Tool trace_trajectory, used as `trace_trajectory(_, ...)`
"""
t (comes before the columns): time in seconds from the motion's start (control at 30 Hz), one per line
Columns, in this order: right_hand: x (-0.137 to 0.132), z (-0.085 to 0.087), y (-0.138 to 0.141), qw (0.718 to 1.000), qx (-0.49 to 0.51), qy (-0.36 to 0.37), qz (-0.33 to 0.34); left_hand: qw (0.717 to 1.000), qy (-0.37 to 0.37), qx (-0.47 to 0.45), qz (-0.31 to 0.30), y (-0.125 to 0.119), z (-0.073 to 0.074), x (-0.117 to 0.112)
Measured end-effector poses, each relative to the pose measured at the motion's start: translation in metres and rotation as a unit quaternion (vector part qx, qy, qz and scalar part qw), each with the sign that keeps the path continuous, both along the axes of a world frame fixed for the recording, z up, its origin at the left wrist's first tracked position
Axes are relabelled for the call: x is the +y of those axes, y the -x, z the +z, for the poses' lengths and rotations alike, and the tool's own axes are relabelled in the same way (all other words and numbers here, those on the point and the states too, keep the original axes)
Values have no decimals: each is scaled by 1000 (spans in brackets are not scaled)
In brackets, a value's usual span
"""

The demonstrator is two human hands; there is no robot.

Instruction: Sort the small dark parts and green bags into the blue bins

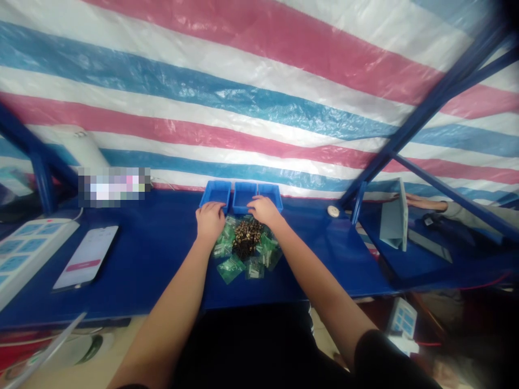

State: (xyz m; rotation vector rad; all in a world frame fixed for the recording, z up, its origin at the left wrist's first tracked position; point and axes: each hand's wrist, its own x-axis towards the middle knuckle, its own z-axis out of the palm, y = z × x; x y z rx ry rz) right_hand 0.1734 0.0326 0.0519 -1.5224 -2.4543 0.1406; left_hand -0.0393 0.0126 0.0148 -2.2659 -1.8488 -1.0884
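Striped red, white and blue plastic tarp (pixel 259 81) fills the whole backdrop behind the blue flat surface (pixel 162 259). Dark blue metal frame bars (pixel 425 108) slant up from the surface to the right of the trays. White multi-socket power strip (pixel 24 254) sits far left of the trays, at the surface edge; white-screened smartphone (pixel 87 256) lies flat just right of it. Grey upright tablet stand (pixel 395 219) is well right of the trays, with another person's hand (pixel 421 202) behind it.

Three blue plastic open trays (pixel 243 194) sit in a row against the tarp, side by side, touching. Just in front of the trays: heap of small dark brass-coloured screws (pixel 246 237) on top of scattered green clear plastic bags (pixel 231 267).

Left hand (pixel 210 219) rests knuckles-up at the front rim of the left tray, fingers curled down; grip contents hidden, cannot tell. Right hand (pixel 264 209) sits at the front rim of the middle tray, fingers bent over the screw heap; cannot tell whether it holds anything.
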Motion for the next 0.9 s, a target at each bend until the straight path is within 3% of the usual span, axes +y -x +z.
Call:
trace_trajectory(0.1,-10,5,-12,996,81,-32,-6,1000,3,1,-5,-2,-1,-1)
trace_trajectory(0.17,-18,4,-24,980,149,-72,-111,1000,8,6,-9,-3,-1,-2)
trace_trajectory(0.27,-29,-7,-40,946,206,-50,-245,1000,2,7,-15,-6,-1,-1)
trace_trajectory(0.37,-34,-24,-50,948,239,-19,-207,1000,-4,3,-21,-7,-1,3)
trace_trajectory(0.53,-32,-40,-49,954,224,-44,-194,999,-6,-6,-32,-6,-4,15)
trace_trajectory(0.7,-28,-40,-44,954,193,-76,-218,999,-2,-14,-30,-6,-3,19)
trace_trajectory(0.9,-29,-35,-33,970,122,-87,-192,1000,20,-16,-2,-10,4,18)
